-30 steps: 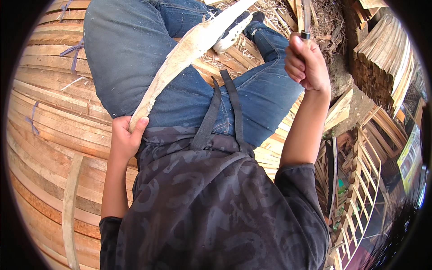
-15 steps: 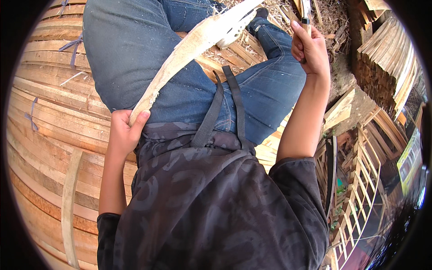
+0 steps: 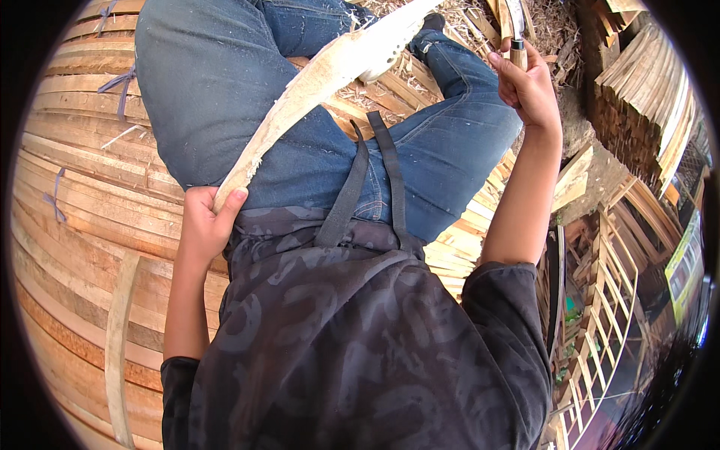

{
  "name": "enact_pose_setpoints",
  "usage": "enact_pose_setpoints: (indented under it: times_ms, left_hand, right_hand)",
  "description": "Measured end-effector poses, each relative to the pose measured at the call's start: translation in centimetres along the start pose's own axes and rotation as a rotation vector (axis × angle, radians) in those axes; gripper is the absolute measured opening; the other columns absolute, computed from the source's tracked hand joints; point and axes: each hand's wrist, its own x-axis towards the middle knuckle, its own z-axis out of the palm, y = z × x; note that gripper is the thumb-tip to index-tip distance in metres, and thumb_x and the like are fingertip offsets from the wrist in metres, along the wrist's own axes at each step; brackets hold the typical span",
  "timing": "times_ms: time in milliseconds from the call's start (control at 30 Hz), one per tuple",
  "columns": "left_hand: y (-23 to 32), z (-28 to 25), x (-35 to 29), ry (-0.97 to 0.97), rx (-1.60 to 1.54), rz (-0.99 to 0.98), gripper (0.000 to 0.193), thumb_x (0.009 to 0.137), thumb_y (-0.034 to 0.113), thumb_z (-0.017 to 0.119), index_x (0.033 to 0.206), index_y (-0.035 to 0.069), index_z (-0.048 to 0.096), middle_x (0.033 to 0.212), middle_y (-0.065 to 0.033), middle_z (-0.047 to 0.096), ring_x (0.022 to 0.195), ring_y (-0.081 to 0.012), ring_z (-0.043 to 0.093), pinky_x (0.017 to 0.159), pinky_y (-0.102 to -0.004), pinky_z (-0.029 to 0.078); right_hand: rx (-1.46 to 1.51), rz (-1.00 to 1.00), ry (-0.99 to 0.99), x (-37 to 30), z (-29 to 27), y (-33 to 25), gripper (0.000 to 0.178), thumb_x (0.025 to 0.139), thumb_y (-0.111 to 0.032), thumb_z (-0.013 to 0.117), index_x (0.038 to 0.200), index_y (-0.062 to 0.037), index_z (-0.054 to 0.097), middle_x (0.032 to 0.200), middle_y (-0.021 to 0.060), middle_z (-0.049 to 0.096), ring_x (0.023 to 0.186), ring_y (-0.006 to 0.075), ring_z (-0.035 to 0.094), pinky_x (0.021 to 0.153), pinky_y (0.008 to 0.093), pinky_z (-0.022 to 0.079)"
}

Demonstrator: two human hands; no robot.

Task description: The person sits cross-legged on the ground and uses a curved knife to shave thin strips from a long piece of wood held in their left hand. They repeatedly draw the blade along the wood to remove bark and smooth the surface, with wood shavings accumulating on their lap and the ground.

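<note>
A long, pale, curved piece of wood (image 3: 300,105) slants from my lap up past the top edge of the view, its surface rough with frayed fibres. My left hand (image 3: 206,221) grips its narrow near end, thumb on top. At the upper right my right hand (image 3: 531,94) is closed around the wooden handle of a knife (image 3: 516,21). The blade points away from me, clear of the piece of wood, and its tip runs toward the top edge. A pale object with dark holes (image 3: 379,69) shows beside the far part of the wood.
Bundled wooden strips (image 3: 97,180) tied with purple cord cover the left side. Wood shavings (image 3: 465,34) lie beyond my bent legs (image 3: 217,82). Stacked slats (image 3: 645,90) stand at the right, above a slatted wooden frame (image 3: 600,315).
My right hand has shifted to the right and slightly toward me with the knife, and the right forearm has swung outward. My left hand and the wood have barely moved.
</note>
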Motion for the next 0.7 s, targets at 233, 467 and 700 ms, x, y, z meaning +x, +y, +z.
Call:
enact_pose_setpoints:
  times_ms: [233,467,700]
  left_hand:
    - [-0.1,-0.1,0.0,-0.008,-0.005,0.009,0.051,0.088,0.025,0.065,0.049,0.005,0.04,0.047,0.0074,0.032,0.048,-0.0034,0.027,0.041,-0.028,0.02]
    - [-0.6,-0.1,-0.1,-0.01,0.008,-0.018,0.052,0.088,0.027,0.064,0.049,0.006,0.038,0.047,0.0074,0.032,0.048,-0.0033,0.027,0.041,-0.0281,0.02]
    - [-0.1,0.1,-0.1,0.003,0.0,0.01,0.051,0.088,0.027,0.065,0.049,0.005,0.04,0.047,0.0071,0.032,0.048,-0.0034,0.027,0.042,-0.0279,0.02]
  right_hand:
    - [-0.315,-0.469,0.758,2.0,2.5,4.2,0.017,0.08,-0.007,0.068,0.075,-0.0015,0.052,0.06,0.0019,0.055,0.057,0.0069,0.052,0.052,0.0249,0.041]
    - [-0.084,0.025,-0.005,-2.1,3.9,-0.2,0.018,0.084,-0.011,0.068,0.078,-0.0087,0.051,0.052,-0.0031,0.045,0.04,0.0055,0.04,0.036,0.0233,0.031]
    - [0.13,-0.02,0.182,-1.5,-1.2,-1.4,0.02,0.085,-0.008,0.066,0.08,-0.0101,0.047,0.053,-0.0036,0.04,0.038,0.0044,0.036,0.035,0.0212,0.029]
